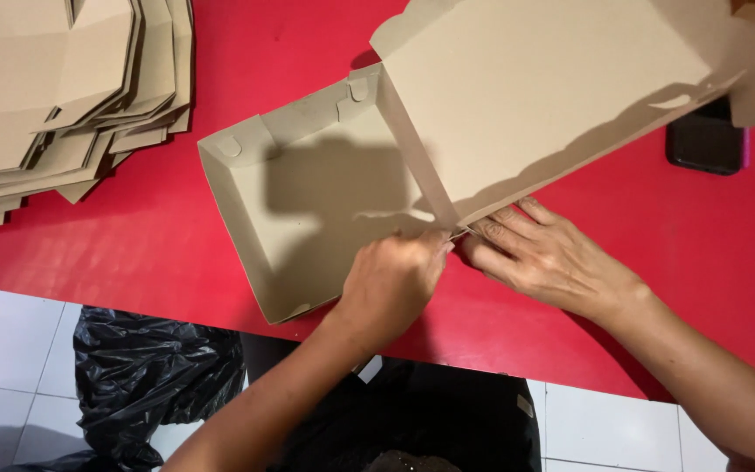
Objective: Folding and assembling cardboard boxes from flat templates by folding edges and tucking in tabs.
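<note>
A brown cardboard box (308, 201) lies partly folded on the red table (657, 253), its tray walls raised and its lid (535, 87) tilted up at the right. My left hand (392, 284) pinches the near corner of the box where the tray meets the lid. Beside it my right hand (548, 255) rests flat on the table, with its fingertips pressed against the lid's near flap at the same corner.
A stack of flat cardboard blanks (54, 96) lies at the table's far left. A dark phone (705, 140) sits partly under the lid at the right. Below the table's near edge are a black plastic bag (146, 376) and white floor tiles (10, 350).
</note>
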